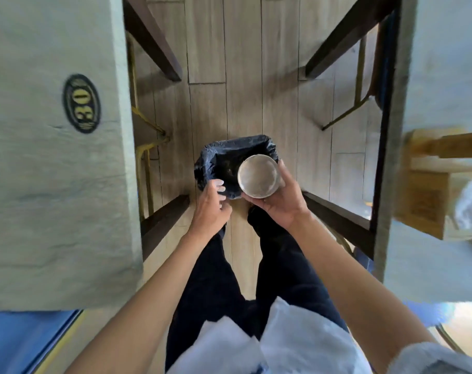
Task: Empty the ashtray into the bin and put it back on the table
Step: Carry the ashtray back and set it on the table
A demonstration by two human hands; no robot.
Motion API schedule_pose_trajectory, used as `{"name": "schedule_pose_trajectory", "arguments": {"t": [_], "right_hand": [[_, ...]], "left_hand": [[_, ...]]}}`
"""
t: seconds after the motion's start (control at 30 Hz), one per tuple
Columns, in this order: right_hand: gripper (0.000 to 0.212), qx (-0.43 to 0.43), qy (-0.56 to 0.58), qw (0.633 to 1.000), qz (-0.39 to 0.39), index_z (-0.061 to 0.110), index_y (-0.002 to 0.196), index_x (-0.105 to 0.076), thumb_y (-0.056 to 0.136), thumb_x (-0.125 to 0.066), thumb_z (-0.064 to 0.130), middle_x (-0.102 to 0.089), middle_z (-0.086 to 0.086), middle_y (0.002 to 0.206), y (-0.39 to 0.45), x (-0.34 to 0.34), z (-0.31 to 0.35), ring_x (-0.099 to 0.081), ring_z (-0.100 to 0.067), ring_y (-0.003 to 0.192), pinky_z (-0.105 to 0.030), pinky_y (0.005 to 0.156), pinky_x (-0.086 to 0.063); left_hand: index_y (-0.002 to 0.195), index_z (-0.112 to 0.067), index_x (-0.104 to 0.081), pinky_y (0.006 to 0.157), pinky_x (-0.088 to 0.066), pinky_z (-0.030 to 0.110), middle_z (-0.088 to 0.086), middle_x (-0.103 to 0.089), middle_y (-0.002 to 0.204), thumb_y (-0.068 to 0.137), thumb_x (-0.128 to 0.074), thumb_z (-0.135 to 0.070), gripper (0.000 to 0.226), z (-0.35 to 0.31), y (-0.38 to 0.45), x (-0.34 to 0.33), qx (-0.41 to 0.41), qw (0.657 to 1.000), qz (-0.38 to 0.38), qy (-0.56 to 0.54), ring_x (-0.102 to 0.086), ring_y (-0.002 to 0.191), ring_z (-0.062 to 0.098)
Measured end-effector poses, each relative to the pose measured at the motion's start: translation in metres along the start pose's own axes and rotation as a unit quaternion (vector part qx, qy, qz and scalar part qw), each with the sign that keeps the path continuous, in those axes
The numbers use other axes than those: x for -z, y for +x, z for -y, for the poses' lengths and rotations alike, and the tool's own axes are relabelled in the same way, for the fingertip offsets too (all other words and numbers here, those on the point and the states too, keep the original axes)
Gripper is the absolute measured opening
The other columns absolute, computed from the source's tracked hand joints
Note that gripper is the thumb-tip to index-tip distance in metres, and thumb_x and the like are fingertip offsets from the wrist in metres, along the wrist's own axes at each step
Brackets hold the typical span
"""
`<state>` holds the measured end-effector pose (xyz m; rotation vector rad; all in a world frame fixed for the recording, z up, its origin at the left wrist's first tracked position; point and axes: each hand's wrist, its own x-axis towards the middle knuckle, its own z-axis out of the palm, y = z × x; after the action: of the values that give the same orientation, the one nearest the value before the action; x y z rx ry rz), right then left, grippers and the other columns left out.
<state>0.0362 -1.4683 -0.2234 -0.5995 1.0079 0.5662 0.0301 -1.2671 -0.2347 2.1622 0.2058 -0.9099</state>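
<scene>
A round metal ashtray (258, 176) is in my right hand (280, 201), held from below and the right, over the right part of the bin. The small bin (221, 160) stands on the wooden floor between two tables and has a black plastic liner. My left hand (211, 209) reaches the bin's near left rim, its fingers touching the liner's edge; whether it grips the liner is unclear. The ashtray's inside looks grey and dusty, with no distinct butts visible.
A grey table (54, 171) with an oval number plate (81, 103) fills the left. Another grey table (445, 76) on the right carries a wooden box (429, 190). Dark table legs (153, 39) angle into the aisle. My dark-trousered legs (216, 279) stand just before the bin.
</scene>
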Motion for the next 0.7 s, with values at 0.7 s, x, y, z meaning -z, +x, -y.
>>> {"name": "schedule_pose_trajectory", "arguments": {"t": [0.7], "right_hand": [[0.054, 0.089, -0.338, 0.933, 0.086, 0.018, 0.103, -0.082, 0.104, -0.046, 0.058, -0.075, -0.005, 0.092, -0.197, -0.033, 0.008, -0.071, -0.015, 0.082, -0.030, 0.073, -0.055]], "left_hand": [[0.151, -0.013, -0.032, 0.108, -0.046, 0.029, -0.005, -0.041, 0.148, 0.061, -0.086, -0.060, 0.115, -0.122, -0.187, 0.023, -0.244, 0.955, -0.161, 0.057, -0.043, 0.137, 0.008]]}}
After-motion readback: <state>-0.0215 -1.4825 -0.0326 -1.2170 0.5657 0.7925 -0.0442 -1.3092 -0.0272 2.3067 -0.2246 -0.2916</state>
